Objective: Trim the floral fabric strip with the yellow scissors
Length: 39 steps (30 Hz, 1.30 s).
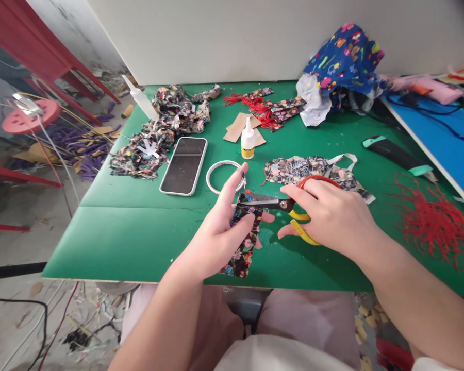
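Pinched in my left hand (226, 226) is a black floral fabric piece (243, 252), its lower end hanging near the table's front edge. My right hand (328, 214) grips scissors (284, 204) with red and yellow handles. The blades lie at the fabric's top edge, pointing left; whether they are cutting into it cannot be made out. Just beyond my left hand is a white ring (213, 171), partly behind the thumb. Behind it stands a small white bottle with a yellow label (248, 141). A gathered floral cloth piece (294, 170) with a white strap lies beyond my right hand.
A phone (184, 166) and crumpled floral cloth (185, 116) lie left on the green table (112, 232), beside a clear nozzle bottle (143, 100). Rightward are red threads (436, 221), a black-and-teal cutter (398, 154) and a blue board (429, 129). Blue patterned fabric (344, 62) sits at the back.
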Each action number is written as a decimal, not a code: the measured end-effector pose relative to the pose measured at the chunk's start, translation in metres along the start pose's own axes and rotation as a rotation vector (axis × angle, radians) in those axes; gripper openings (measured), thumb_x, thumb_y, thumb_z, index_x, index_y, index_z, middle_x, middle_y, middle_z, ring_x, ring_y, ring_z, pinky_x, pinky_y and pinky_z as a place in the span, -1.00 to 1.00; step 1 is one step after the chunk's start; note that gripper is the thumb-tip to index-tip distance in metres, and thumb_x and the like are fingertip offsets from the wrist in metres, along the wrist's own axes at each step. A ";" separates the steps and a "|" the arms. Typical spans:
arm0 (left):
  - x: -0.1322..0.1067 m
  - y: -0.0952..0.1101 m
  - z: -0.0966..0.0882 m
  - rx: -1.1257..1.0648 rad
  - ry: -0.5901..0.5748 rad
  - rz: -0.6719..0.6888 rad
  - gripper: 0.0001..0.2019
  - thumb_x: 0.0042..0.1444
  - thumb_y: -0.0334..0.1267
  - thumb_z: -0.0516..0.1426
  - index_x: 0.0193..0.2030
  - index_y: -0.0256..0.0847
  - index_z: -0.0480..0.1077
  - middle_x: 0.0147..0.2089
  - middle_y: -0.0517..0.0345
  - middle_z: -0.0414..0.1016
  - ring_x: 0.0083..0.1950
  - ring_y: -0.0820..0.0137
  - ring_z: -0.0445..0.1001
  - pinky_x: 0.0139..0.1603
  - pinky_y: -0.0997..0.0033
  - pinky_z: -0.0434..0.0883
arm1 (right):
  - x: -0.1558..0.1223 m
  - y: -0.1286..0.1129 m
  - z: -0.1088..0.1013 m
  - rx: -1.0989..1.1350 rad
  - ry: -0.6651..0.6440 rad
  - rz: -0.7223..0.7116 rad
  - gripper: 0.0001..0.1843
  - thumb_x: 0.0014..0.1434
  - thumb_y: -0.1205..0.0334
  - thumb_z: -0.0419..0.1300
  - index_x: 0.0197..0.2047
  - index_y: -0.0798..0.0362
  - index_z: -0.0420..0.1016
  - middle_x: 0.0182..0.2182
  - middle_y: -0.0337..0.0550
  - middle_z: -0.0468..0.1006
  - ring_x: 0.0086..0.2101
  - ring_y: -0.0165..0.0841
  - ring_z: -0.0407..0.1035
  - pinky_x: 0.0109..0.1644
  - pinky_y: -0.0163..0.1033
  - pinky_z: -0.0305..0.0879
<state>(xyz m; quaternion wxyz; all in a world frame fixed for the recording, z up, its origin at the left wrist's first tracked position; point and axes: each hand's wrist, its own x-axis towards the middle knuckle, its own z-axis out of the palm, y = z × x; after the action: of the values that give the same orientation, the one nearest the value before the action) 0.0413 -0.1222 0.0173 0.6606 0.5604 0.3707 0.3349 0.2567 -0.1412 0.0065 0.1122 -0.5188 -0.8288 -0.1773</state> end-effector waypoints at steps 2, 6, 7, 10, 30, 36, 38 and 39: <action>0.000 0.000 0.000 0.015 0.004 0.011 -0.35 0.18 -0.35 0.03 0.34 0.16 -0.13 0.41 0.30 -0.06 0.24 0.08 0.27 0.12 0.09 0.42 | 0.000 0.000 0.001 0.010 0.010 -0.002 -0.31 -0.03 -0.35 0.12 -0.07 0.06 0.45 -0.41 -0.17 0.44 -0.42 -0.36 0.33 -0.52 -0.28 -0.08; 0.000 0.001 0.000 -0.001 -0.013 0.003 -0.35 0.19 -0.35 0.02 0.34 0.21 -0.15 0.43 0.38 -0.18 0.25 0.09 0.25 0.07 0.13 0.47 | 0.001 0.001 0.003 0.012 0.081 -0.024 -0.44 0.06 -0.24 0.12 -0.10 0.06 0.49 -0.46 -0.18 0.43 -0.46 -0.39 0.32 -0.48 -0.30 -0.04; 0.000 0.000 0.001 -0.004 -0.020 -0.005 -0.33 0.19 -0.35 0.02 0.34 0.22 -0.18 0.43 0.38 -0.17 0.25 0.08 0.26 0.04 0.13 0.49 | 0.002 0.001 0.003 0.011 0.093 -0.030 -0.47 0.08 -0.21 0.12 -0.11 0.06 0.50 -0.46 -0.18 0.44 -0.46 -0.39 0.31 -0.48 -0.30 -0.03; 0.000 -0.001 0.001 -0.002 -0.025 -0.014 -0.28 0.19 -0.34 0.03 0.36 0.20 -0.26 0.42 0.32 -0.09 0.25 0.10 0.26 0.07 0.12 0.46 | 0.002 0.001 0.004 0.011 0.106 -0.044 -0.52 0.11 -0.15 0.13 -0.11 0.06 0.50 -0.46 -0.17 0.46 -0.47 -0.39 0.31 -0.47 -0.30 -0.01; 0.002 -0.002 0.004 -0.019 -0.058 -0.069 -0.29 0.20 -0.28 0.03 0.35 0.26 -0.31 0.43 0.31 -0.19 0.09 0.07 0.42 -0.35 0.29 0.59 | -0.002 0.001 0.002 -0.006 0.131 -0.076 -0.68 0.15 0.13 0.16 -0.07 0.09 0.49 -0.56 -0.23 0.49 -0.50 -0.42 0.34 -0.48 -0.27 -0.08; 0.001 -0.004 0.004 0.032 -0.026 -0.059 -0.27 0.17 -0.30 0.06 0.36 0.21 -0.26 0.42 0.29 -0.13 0.16 0.05 0.35 -0.15 0.17 0.58 | 0.001 0.001 0.002 -0.037 0.192 -0.079 -0.67 0.16 0.05 0.15 -0.15 0.11 0.54 -0.61 -0.26 0.45 -0.56 -0.43 0.30 -0.51 -0.27 -0.08; 0.001 -0.004 0.005 0.015 -0.028 -0.065 -0.28 0.18 -0.30 0.04 0.36 0.23 -0.27 0.42 0.27 -0.11 0.10 0.08 0.41 -0.21 0.17 0.60 | 0.000 0.001 0.003 -0.043 0.191 -0.078 -0.67 0.14 0.04 0.17 -0.16 0.11 0.54 -0.62 -0.27 0.45 -0.57 -0.43 0.29 -0.51 -0.28 -0.06; 0.001 -0.003 0.005 -0.002 -0.032 -0.069 -0.28 0.18 -0.30 0.04 0.36 0.24 -0.29 0.41 0.25 -0.09 0.04 0.12 0.46 -0.26 0.20 0.60 | 0.000 0.002 0.004 -0.036 0.191 -0.076 -0.68 0.14 0.05 0.18 -0.16 0.10 0.54 -0.61 -0.28 0.46 -0.57 -0.43 0.30 -0.51 -0.28 -0.05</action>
<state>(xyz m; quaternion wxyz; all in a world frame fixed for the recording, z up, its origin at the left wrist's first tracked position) 0.0461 -0.1244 0.0144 0.6781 0.5520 0.3789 0.3031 0.2581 -0.1388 0.0034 0.1746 -0.4697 -0.8300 -0.2447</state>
